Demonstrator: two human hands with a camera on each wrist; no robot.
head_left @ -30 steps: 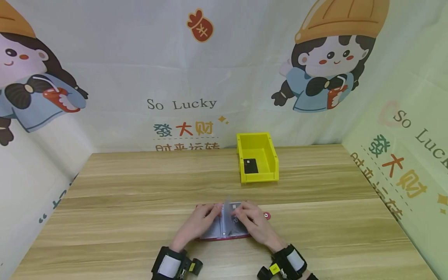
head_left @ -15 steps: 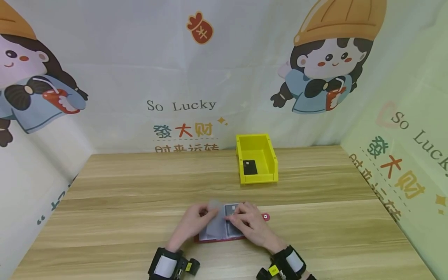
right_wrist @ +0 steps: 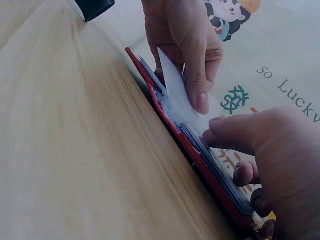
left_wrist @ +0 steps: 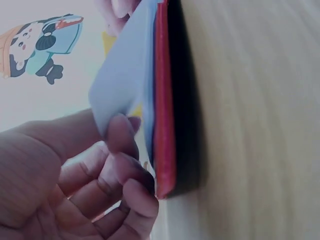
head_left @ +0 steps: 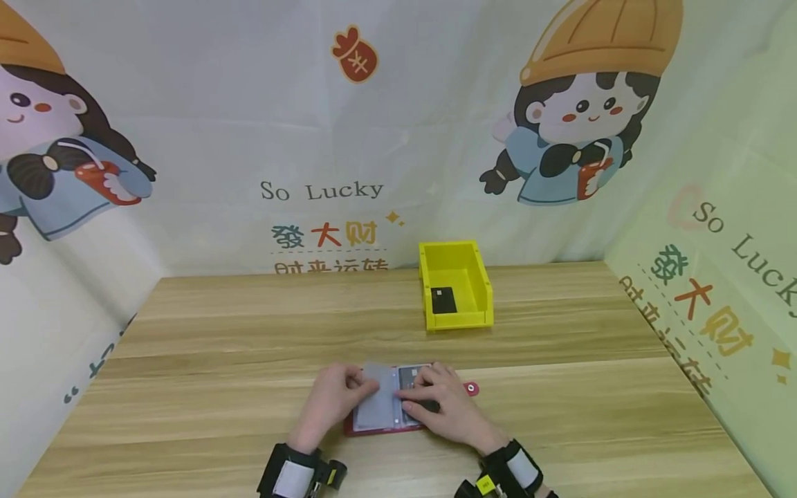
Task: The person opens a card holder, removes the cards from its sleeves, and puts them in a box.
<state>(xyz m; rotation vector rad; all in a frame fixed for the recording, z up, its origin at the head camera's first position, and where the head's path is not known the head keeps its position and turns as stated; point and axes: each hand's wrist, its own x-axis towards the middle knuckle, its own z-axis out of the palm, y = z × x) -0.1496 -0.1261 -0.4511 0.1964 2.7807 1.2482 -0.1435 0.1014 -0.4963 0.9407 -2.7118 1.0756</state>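
Currently, the small red-covered, clear-sleeved card holder lies open on the table at the lower centre of the head view. On its left, the left hand pinches 1 translucent plastic page between thumb and fingertip, lifted at a slant. On its right, the right hand lies over the stacked opposite sleeves, fingers loosely bent, apparently gripping nothing; I cannot tell whether they touch. Too light a pinch could let the thin page slip and flop; a hard tug without bracing might crease it or drag the holder.
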